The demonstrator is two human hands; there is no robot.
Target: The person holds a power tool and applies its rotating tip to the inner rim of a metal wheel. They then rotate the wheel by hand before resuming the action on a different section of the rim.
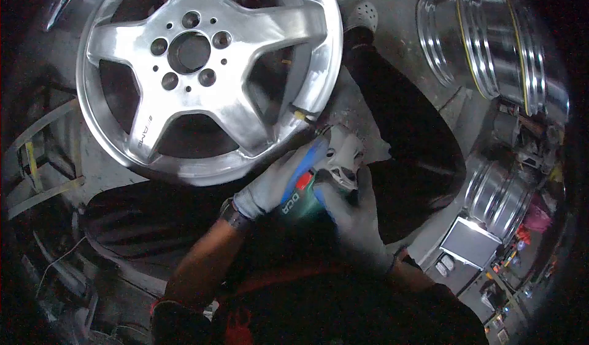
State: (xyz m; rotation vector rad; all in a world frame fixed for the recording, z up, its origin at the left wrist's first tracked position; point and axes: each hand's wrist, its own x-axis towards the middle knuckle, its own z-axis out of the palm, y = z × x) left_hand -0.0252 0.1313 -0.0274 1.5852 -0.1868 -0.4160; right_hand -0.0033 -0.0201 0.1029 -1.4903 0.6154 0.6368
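Observation:
A green DCA-marked power grinder [302, 205] with a red switch and a grey metal head is held across my lap. My left hand [273, 179], in a grey and blue glove, wraps round its body just behind the head. My right hand [356, 213], gloved alike and partly blurred, grips it from the other side, with the fingers at the head. Right beyond the grinder stands a five-spoke alloy wheel [211, 93], its bare metal shiny and AMG-lettered on one spoke. A small yellowish piece [299, 115] shows at the wheel's lower right rim, near the grinder's head.
My legs lie spread on either side of the wheel, one foot in a pale perforated clog [363, 15]. Polished wheel rims [485, 44] are at the upper right, with another rim [500, 198] below. A bright lit panel [470, 242] lies at the right. Metal frames [46, 155] stand at the left.

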